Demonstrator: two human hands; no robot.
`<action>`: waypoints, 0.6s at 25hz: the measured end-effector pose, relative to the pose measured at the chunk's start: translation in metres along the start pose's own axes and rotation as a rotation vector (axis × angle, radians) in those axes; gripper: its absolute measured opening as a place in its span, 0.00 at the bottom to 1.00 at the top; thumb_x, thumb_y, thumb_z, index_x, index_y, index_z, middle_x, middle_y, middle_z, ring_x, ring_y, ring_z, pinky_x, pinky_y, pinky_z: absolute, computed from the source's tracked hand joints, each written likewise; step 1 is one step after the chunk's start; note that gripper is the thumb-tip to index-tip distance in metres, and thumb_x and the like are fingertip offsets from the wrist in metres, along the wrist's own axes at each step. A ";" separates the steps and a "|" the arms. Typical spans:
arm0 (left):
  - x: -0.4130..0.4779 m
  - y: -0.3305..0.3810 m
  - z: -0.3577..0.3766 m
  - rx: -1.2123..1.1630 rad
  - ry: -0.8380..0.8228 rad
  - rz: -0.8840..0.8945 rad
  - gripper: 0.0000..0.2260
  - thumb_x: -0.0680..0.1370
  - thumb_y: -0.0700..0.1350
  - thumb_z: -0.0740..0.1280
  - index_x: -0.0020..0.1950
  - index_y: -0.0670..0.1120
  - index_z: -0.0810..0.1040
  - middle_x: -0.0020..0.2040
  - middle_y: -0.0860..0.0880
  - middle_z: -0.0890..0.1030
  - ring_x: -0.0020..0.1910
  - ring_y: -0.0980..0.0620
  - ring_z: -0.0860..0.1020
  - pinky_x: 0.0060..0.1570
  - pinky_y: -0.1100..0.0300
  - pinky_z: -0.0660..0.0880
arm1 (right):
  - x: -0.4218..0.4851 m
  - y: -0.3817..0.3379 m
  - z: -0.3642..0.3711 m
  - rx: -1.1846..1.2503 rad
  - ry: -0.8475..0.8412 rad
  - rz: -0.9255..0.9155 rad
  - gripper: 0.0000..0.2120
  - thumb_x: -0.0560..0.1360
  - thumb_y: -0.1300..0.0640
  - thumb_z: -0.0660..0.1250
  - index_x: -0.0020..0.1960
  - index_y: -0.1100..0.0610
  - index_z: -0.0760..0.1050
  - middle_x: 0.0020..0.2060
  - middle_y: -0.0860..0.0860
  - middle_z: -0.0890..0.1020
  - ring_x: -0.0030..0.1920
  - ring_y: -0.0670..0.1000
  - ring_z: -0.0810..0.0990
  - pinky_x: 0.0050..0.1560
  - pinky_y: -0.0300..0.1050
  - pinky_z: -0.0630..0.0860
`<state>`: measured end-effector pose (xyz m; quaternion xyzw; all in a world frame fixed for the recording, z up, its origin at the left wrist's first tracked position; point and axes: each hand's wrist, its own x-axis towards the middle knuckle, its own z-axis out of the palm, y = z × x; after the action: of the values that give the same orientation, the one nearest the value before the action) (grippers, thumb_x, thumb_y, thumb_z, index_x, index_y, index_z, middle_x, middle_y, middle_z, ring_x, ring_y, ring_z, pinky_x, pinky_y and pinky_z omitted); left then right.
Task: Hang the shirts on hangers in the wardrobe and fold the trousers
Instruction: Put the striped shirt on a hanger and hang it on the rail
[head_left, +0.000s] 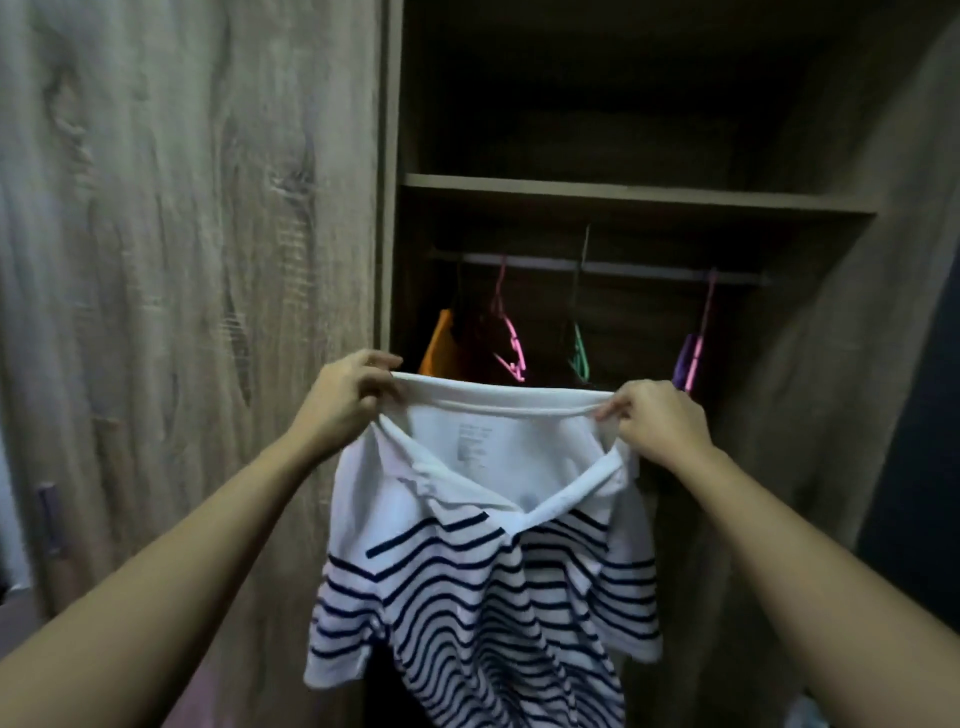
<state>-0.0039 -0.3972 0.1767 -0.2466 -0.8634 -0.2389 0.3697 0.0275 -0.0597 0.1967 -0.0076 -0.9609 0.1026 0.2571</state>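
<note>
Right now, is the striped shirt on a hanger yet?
No. The left hand and right hand hold the shirt by its collar, short of the hangers.

Home bedroom, wood-grain wardrobe, shelf, rail, coloured hangers

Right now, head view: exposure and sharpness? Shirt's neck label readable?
Head view: dim overall, wardrobe recess above the shelf nearly black; striped shirt brightest; neck label too blurred to read; wide-angle lens leans the uprights near the frame edges.
</note>
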 end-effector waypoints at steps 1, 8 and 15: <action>-0.001 0.004 0.012 0.094 -0.073 -0.042 0.17 0.65 0.36 0.60 0.48 0.42 0.83 0.52 0.45 0.81 0.51 0.46 0.79 0.49 0.56 0.75 | 0.000 0.005 0.001 -0.008 -0.036 0.000 0.16 0.70 0.61 0.62 0.43 0.41 0.82 0.50 0.46 0.83 0.53 0.52 0.80 0.49 0.47 0.77; 0.012 0.043 0.076 0.203 -0.360 -0.120 0.20 0.72 0.36 0.63 0.64 0.41 0.68 0.60 0.45 0.69 0.56 0.44 0.72 0.40 0.54 0.68 | 0.008 0.038 0.009 0.087 -0.168 0.069 0.22 0.71 0.65 0.56 0.43 0.38 0.79 0.58 0.46 0.79 0.57 0.53 0.78 0.53 0.46 0.76; 0.051 0.053 0.084 -0.081 -0.392 -0.257 0.09 0.70 0.34 0.61 0.41 0.46 0.78 0.38 0.51 0.78 0.36 0.55 0.75 0.32 0.71 0.68 | 0.021 0.062 0.018 0.259 -0.162 0.109 0.17 0.72 0.66 0.59 0.51 0.53 0.83 0.57 0.56 0.79 0.57 0.58 0.77 0.57 0.44 0.74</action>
<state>-0.0466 -0.2945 0.1762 -0.1910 -0.9327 -0.2657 0.1514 -0.0019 -0.0009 0.1796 -0.0182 -0.9553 0.2399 0.1717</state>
